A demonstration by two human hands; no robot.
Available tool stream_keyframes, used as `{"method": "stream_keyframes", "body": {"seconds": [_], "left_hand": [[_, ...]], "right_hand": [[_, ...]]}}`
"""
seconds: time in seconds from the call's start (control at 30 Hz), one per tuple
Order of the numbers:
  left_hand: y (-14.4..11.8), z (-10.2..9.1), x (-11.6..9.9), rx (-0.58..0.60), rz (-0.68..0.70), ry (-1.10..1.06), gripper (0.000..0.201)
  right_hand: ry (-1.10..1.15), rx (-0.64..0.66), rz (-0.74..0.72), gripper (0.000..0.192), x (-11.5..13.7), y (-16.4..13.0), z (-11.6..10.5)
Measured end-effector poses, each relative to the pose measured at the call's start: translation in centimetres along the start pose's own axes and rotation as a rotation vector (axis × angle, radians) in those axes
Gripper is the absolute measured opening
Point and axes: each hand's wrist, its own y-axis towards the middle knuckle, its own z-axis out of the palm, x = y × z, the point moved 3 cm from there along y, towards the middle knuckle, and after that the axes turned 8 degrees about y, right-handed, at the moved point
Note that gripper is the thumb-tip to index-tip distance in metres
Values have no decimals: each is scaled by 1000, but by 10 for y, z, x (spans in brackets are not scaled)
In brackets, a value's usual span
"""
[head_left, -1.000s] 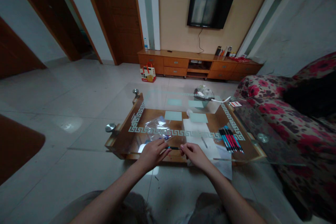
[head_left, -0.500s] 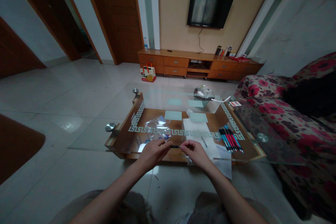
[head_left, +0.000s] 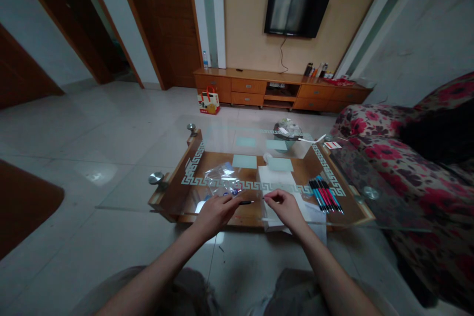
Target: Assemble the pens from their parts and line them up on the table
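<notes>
My left hand (head_left: 217,212) grips a dark pen (head_left: 245,202) over the near edge of the glass table (head_left: 177,192); the pen's end points right. My right hand (head_left: 287,207) is a short gap to the right, its fingertips pinched on a small thin pen part (head_left: 265,198) that is too small to make out. A row of several red, blue and black pens (head_left: 326,196) lies to the right of my right hand. A clear plastic bag (head_left: 222,179) lies just beyond my left hand.
White paper sheets (head_left: 276,180) lie under and beyond my right hand. A filled bowl (head_left: 288,131) stands at the table's far side. A floral sofa (head_left: 400,158) runs along the right. A tiled floor (head_left: 92,148) lies on the left, a TV cabinet (head_left: 274,90) behind.
The hands, joined on the pen a second ago, have pulled apart. My right hand moved right and slightly up with a small piece, while the left keeps the pen.
</notes>
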Motion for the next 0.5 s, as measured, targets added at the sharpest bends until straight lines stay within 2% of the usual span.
{"method": "stream_keyframes", "body": {"seconds": [0.17,0.33,0.5], "left_hand": [[0,0,-1,-2,-16,-8,25],[1,-4,-2,37,-2,-7,24],[2,-6,-1,55,8,10,24]], "right_hand": [[-188,-81,-85,14,-2,5,-13],[-357,-52,-173,15,1,5,-2],[-416,-7,-236,19,2,8,4]]}}
